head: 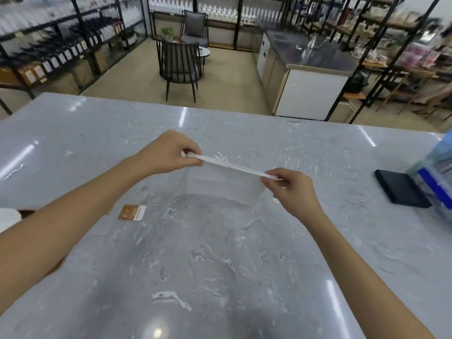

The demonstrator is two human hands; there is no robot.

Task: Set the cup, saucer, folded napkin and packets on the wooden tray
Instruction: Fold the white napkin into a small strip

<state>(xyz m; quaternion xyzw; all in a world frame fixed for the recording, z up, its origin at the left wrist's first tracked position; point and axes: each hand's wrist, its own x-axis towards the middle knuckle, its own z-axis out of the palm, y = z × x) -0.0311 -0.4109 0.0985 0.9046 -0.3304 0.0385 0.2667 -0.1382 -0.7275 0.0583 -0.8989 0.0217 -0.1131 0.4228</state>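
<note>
Far L edge at 9 o'clock: a white rounded object [8, 217], mostly cut off by the frame and the L forearm, w/ a sliver of brown wood [27, 212] just beside it; can't tell what either is.

Next, at approx 8 o'clock from the napkin, an orange-and-white packet [132, 212] lies flat on the grey marble counter [220, 277], near the L forearm but not touching it.

Centre: left hand [168, 152] pinches the L end of a white napkin [223, 185], thumb and fingers closed tight on the stacked edge. The napkin is held up off the counter, top edge stretched taut betw. both hands, sloping down toward 4 o'clock; the rest hangs below as a sheet, lower edge near the counter. Layers show along the top edge, so it's folded.

Right hand [293, 189] clamps the R end of the same edge, fingertips together on it.

Far R at 3 o'clock: a flat black slab [401, 190] on the counter, w/ a clear container w/ blue markings [433, 177] touching or overlapping its R side, partly cut off by the frame.

Beyond the counter at 12 o'clock: a dark slatted chair [179, 67], blurred shelving w/ bottles [56, 52] at 10 o'clock, a steel-topped cabinet [310, 77] at 1 o'clock.
</note>
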